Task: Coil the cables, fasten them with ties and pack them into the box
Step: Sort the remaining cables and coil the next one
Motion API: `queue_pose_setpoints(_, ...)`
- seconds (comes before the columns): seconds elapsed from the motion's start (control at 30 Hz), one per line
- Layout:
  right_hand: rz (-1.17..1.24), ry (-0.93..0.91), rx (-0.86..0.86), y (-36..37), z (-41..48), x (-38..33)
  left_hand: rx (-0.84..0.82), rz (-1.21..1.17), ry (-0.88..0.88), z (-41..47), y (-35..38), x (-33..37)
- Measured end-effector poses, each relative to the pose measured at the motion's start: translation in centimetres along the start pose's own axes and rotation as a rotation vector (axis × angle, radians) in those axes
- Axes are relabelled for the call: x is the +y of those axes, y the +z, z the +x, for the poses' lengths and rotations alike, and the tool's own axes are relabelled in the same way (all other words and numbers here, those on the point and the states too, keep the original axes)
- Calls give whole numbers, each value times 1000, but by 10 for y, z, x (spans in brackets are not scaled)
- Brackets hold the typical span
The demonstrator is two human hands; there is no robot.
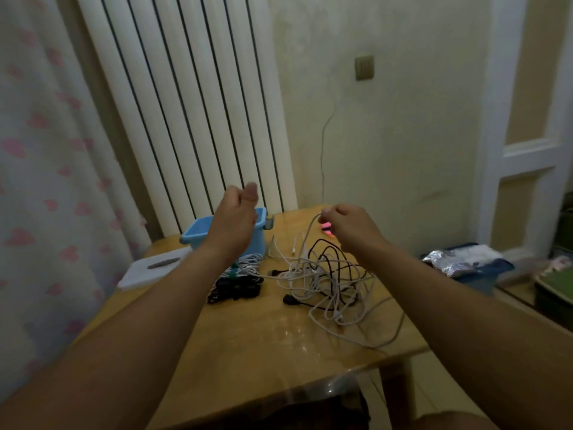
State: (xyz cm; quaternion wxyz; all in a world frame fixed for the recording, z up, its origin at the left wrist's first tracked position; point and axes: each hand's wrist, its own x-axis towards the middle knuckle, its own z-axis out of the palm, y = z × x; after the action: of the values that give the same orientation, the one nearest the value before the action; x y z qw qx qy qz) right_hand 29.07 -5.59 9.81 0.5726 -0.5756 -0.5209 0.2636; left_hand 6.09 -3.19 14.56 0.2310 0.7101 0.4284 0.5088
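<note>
So our right hand (347, 225) has its fingers pinched on the white cable (310, 234), which drops straight down into the tangle (325, 280) on the desk (279, 336). Our left hand (237, 212) hovers empty over the blue box (198, 231), fingers loosely curled. The strand lies to its right, so we'd guess it reaches across next.

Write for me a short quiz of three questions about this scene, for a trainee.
1. True or false: the blue box stands left of the tangled cables.
2. Which hand pinches a white cable? A: the left. B: the right.
3. Fill in: the tangle holds white and ____ cables.
Key: 1 true; 2 B, the right hand; 3 black.
</note>
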Motion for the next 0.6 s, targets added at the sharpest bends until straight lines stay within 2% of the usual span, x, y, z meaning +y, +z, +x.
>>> queue_pose_setpoints(0.07,12,-33,32,-9,-1,-6,-116,290,41,-4,8,-4)
queue_pose_setpoints(0.13,53,-51,62,-20,-1,-16,-306,527,88,-9,15,-13)
queue_pose_setpoints(0.2,132,-59,53,-31,2,-26,-459,689,92,-13,19,-25)
queue_pose_setpoints(0.27,226,-61,-12,-39,4,-33,-536,781,87,-17,23,-31)
queue_pose_setpoints(0.37,317,-69,-135,-43,1,-43,-630,830,16,-23,28,-36)
queue_pose_setpoints(0.47,356,-85,-202,-42,-3,-53,-634,838,-3,-29,31,-39)
queue_pose_setpoints(0.6,345,-109,-230,-39,-1,-57,-630,689,-78,-32,20,-36)
